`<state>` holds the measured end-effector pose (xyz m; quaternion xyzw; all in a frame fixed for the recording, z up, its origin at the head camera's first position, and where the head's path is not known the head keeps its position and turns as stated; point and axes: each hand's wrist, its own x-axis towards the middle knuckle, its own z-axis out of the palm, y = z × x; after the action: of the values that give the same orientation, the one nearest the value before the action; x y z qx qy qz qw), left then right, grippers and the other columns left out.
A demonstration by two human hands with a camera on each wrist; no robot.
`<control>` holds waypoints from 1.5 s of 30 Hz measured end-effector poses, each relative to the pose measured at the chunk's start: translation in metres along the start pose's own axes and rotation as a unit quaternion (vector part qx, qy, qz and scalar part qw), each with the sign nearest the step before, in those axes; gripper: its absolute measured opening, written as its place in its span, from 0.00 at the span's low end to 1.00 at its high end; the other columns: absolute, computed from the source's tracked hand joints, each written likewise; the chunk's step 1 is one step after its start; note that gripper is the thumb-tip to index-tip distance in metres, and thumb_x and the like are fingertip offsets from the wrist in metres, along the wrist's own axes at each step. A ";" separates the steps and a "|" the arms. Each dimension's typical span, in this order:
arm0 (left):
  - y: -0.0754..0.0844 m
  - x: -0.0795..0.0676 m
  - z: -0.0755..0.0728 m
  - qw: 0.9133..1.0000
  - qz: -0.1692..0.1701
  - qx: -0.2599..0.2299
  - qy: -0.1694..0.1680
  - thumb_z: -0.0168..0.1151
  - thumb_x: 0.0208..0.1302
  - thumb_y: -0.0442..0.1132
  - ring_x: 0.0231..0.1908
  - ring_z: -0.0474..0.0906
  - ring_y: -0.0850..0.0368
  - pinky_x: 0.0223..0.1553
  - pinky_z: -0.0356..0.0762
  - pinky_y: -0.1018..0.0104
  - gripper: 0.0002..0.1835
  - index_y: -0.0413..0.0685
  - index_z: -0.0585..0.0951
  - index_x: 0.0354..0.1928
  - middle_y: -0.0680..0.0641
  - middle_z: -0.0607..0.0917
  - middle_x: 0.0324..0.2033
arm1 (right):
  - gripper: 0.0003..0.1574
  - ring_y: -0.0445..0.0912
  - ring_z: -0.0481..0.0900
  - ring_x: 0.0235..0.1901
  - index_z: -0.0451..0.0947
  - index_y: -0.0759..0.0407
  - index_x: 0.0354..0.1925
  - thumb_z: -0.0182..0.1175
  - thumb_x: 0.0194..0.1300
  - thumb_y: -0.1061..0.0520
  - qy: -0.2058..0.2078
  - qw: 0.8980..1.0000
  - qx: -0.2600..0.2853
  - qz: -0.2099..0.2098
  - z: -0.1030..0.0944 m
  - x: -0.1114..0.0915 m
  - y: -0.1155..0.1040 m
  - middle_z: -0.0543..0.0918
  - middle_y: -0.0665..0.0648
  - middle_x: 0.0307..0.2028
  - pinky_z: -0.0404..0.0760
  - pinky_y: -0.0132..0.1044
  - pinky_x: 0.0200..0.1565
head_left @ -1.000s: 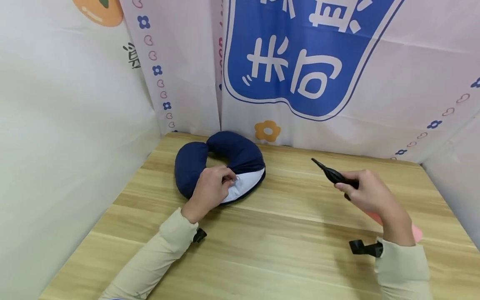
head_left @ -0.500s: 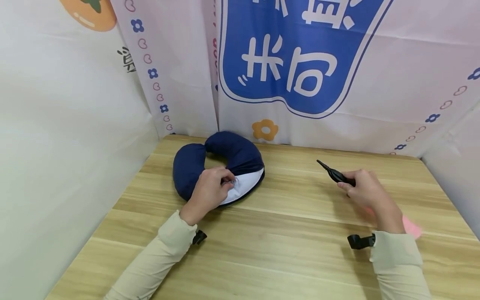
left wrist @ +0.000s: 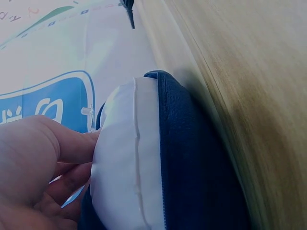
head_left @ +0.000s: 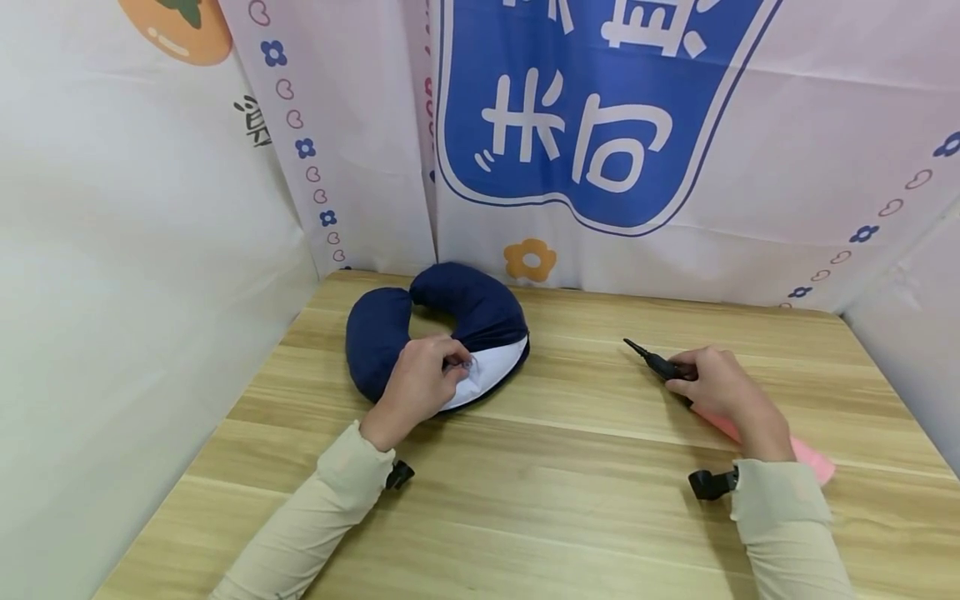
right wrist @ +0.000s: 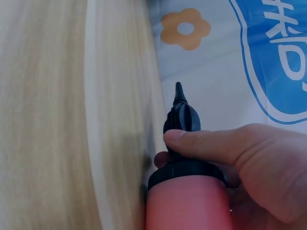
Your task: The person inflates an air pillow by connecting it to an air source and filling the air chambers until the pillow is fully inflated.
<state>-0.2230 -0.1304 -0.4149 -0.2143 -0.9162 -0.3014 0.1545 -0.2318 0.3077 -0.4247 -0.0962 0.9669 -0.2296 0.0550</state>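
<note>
A navy U-shaped neck pillow [head_left: 384, 333] lies at the back left of the table, its cover parted along a zipper so the white inner bladder [left wrist: 125, 158] shows. My left hand [head_left: 423, 379] pinches the bladder at a small clear valve [left wrist: 87, 111], thumb against the white surface in the left wrist view. On the right, my right hand [head_left: 716, 383] grips the black neck of a pink hand air pump [right wrist: 188, 203], thumb across the black part. The pump's tapered black nozzle [head_left: 636, 347] points toward the back left, apart from the pillow. Its pink barrel runs back under my forearm.
The wood-grain table [head_left: 540, 492] spreads between and in front of my hands. A printed white cloth [head_left: 375, 150] hangs right behind the table's back edge, with further white cloth along both sides. Small black camera mounts stick out at both wrists.
My right hand has lowered the air pump toward the table and toward me, after a slight shift right. The left hand stays at the valve, and the pillow keeps its place.
</note>
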 end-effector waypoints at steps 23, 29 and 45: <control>-0.003 -0.001 0.000 1.000 0.022 0.011 0.013 0.78 0.59 0.29 0.34 0.85 0.56 0.39 0.85 0.60 0.07 0.47 0.91 0.36 0.49 0.90 0.35 | 0.31 0.70 0.81 0.60 0.77 0.70 0.67 0.64 0.75 0.52 0.036 0.998 -0.002 -0.046 -0.018 -0.014 -0.060 0.87 0.71 0.56 0.75 0.69 0.64; -0.002 -0.001 -0.001 0.999 0.029 0.011 0.017 0.78 0.59 0.29 0.34 0.85 0.56 0.39 0.85 0.59 0.06 0.46 0.91 0.36 0.48 0.90 0.34 | 0.27 0.63 0.86 0.56 0.79 0.69 0.64 0.65 0.75 0.55 0.037 0.994 -0.002 -0.100 0.001 -0.006 -0.098 0.88 0.68 0.57 0.81 0.62 0.61; -0.003 -0.002 0.000 0.999 0.038 0.009 0.029 0.78 0.58 0.29 0.33 0.84 0.57 0.38 0.83 0.61 0.07 0.47 0.90 0.35 0.49 0.89 0.34 | 0.17 0.51 0.91 0.46 0.87 0.64 0.55 0.69 0.70 0.58 0.025 0.970 0.029 -0.242 0.059 0.031 -0.175 0.92 0.61 0.47 0.87 0.50 0.54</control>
<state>-0.2231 -0.1331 -0.4174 -0.2387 -0.9050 -0.2935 0.1946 -0.2253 0.1220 -0.3993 -0.3196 0.9092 -0.2660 -0.0238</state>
